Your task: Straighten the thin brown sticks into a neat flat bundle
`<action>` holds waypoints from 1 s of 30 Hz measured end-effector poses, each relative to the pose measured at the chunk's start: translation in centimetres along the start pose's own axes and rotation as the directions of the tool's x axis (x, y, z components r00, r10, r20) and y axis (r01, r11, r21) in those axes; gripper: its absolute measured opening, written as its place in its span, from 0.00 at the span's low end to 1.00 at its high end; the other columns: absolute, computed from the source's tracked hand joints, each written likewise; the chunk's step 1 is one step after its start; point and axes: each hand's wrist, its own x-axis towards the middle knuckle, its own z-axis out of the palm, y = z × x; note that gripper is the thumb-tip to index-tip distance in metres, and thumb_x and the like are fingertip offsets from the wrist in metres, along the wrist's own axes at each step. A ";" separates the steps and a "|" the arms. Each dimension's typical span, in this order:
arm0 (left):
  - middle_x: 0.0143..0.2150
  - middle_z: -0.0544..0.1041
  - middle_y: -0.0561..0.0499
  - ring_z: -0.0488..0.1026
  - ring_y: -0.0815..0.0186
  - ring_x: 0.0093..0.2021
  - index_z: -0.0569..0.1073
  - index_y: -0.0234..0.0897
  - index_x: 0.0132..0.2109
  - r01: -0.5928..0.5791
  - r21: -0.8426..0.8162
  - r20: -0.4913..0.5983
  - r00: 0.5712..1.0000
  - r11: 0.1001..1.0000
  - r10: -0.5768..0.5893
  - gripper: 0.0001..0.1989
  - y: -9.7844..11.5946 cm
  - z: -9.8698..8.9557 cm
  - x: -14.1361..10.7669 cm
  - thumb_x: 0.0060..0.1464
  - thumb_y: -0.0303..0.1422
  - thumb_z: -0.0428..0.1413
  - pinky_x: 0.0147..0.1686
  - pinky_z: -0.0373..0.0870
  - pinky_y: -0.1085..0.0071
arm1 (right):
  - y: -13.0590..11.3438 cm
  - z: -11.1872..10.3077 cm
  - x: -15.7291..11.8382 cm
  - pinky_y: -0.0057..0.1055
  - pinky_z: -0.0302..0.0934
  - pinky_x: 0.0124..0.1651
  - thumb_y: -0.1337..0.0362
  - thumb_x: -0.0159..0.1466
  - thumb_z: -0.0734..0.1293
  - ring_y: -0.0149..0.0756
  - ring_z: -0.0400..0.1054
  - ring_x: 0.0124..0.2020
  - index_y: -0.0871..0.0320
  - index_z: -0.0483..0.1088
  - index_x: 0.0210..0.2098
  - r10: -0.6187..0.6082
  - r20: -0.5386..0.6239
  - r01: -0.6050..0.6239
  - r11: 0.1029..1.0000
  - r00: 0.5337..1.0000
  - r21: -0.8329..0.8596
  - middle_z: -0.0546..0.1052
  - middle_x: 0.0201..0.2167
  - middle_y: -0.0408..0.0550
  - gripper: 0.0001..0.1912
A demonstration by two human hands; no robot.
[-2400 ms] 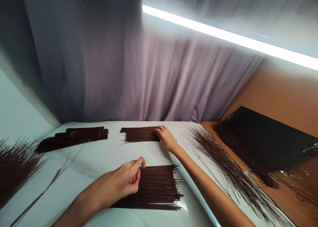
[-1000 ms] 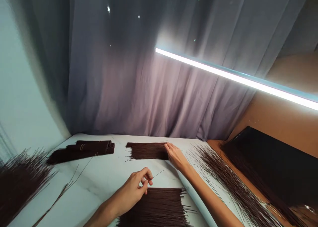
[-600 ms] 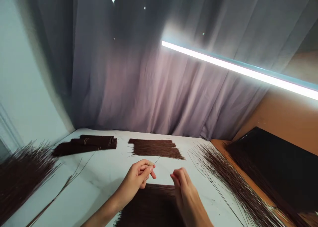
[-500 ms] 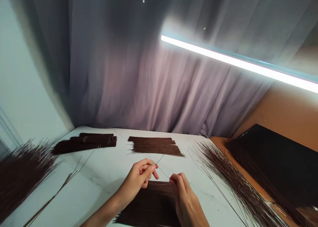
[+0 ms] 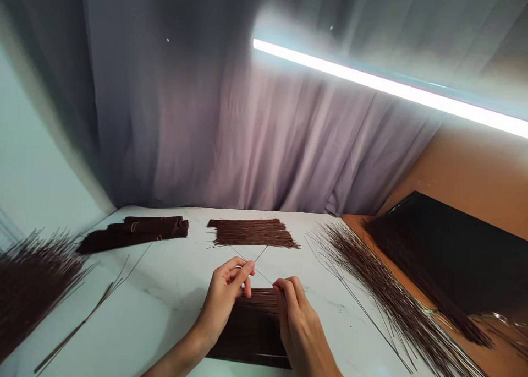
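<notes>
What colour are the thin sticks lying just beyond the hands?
Dark brown; the thin sticks show best in the head view.

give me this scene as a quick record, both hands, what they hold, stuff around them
left hand: pinches thin strands
right hand: pinches one of them, which runs between the hands
below hands: near row of brown sticks
beyond hands: far row
left of far row: tied dark bundles
right side of table: loose sticks
background: curtain, lit tube
</notes>
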 end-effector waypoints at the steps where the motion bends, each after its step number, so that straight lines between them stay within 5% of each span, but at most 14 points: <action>1: 0.18 0.67 0.59 0.46 0.76 0.17 0.72 0.36 0.34 -0.002 0.009 -0.010 1.000 1.000 0.002 0.23 0.0 0.1 -0.1 0.57 0.53 0.59 0.19 0.38 0.75 | 0.0 0.1 0.0 0.26 0.67 0.25 0.67 0.76 0.51 0.33 0.70 0.24 0.53 0.66 0.43 0.008 -0.009 -0.008 1.000 1.000 0.000 0.72 0.33 0.47 0.14; 15: 0.22 0.66 0.58 0.52 0.74 0.20 0.74 0.35 0.36 -0.124 0.037 -0.021 0.992 0.992 0.125 0.20 0.4 0.6 -0.9 0.63 0.49 0.57 0.20 0.47 0.75 | 0.3 0.5 -0.1 0.28 0.67 0.25 0.63 0.76 0.51 0.34 0.70 0.24 0.52 0.65 0.42 0.041 -0.035 -0.039 0.997 0.999 0.064 0.71 0.33 0.47 0.13; 24: 0.23 0.66 0.58 0.52 0.74 0.20 0.74 0.35 0.36 -0.114 0.021 -0.018 0.993 0.993 0.115 0.20 0.3 0.7 -1.1 0.62 0.49 0.57 0.20 0.47 0.76 | -0.2 -1.3 0.6 0.28 0.68 0.29 0.66 0.75 0.53 0.33 0.70 0.25 0.52 0.64 0.42 0.006 0.022 -0.008 0.995 1.000 0.104 0.72 0.34 0.47 0.11; 30: 0.23 0.67 0.57 0.62 0.70 0.24 0.74 0.37 0.36 -0.155 0.102 0.001 0.988 0.983 0.156 0.17 1.2 0.6 -1.6 0.65 0.46 0.55 0.27 0.59 0.74 | 0.3 -1.5 0.6 0.28 0.65 0.30 0.62 0.75 0.54 0.34 0.68 0.27 0.53 0.65 0.38 0.120 0.075 -0.136 0.950 0.990 0.280 0.72 0.31 0.45 0.12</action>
